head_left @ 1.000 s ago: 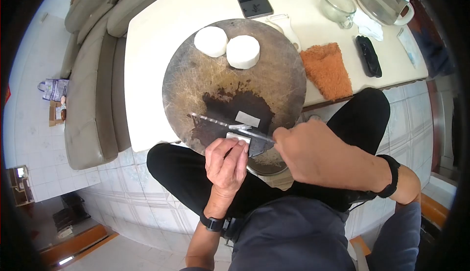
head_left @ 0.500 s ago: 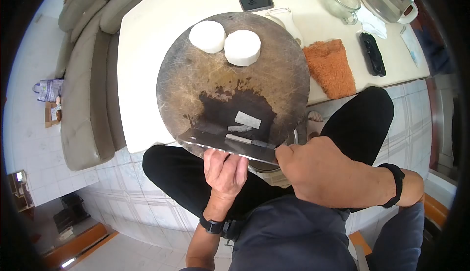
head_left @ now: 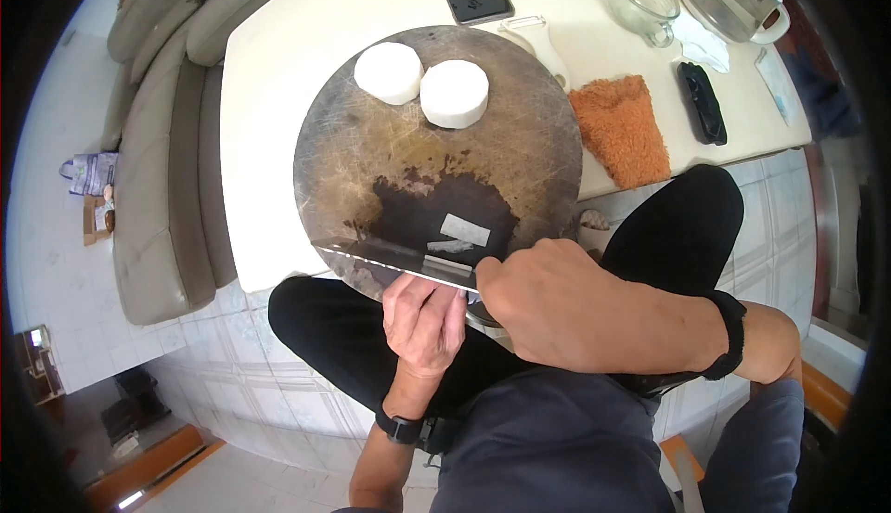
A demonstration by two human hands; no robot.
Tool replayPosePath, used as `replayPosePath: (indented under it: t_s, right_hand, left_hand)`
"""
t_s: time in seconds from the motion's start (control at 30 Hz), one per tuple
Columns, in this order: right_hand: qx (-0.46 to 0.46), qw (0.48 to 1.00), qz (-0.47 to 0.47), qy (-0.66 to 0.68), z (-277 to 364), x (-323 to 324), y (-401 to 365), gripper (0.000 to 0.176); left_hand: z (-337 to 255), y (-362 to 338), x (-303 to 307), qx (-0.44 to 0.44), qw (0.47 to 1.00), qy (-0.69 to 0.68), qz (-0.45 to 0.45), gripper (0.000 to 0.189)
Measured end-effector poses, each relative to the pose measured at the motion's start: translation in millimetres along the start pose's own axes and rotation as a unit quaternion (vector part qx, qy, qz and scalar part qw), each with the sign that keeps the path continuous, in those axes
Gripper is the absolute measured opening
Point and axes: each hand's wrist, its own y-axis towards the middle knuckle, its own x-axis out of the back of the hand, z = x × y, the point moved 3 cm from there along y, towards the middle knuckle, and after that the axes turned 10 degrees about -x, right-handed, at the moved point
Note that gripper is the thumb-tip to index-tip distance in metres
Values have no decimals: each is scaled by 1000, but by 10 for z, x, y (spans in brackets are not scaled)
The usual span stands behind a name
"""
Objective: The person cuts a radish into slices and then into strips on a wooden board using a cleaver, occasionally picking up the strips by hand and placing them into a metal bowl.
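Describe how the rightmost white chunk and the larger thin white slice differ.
The chunk is thick and roundish; the slice is thin and four-sided. The chunk looks much bigger than the slice. The chunk sits beside another chunk, while the slice lies nearer the knife. Both are white and rest on the chopping board.

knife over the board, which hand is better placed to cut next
Right, most likely: the right hand grips the knife, which stretches over the near part of the board. The left hand sits close behind the knife, partly hidden by it, so seems better suited to steadying.
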Motion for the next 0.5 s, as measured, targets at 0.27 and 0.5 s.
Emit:
replayPosePath:
  t_s: [0.27, 0.5]
  right_hand:
    - [12, 999, -48, -10, 6, -87, 110, 17]
    - [-79, 993, -1, -85, -117, 7, -112, 15]
  left_hand:
    - [-29, 52, 8, -12, 1000, -3, -15, 27]
    - [-45, 27, -30, 1, 999, -13, -44, 21]
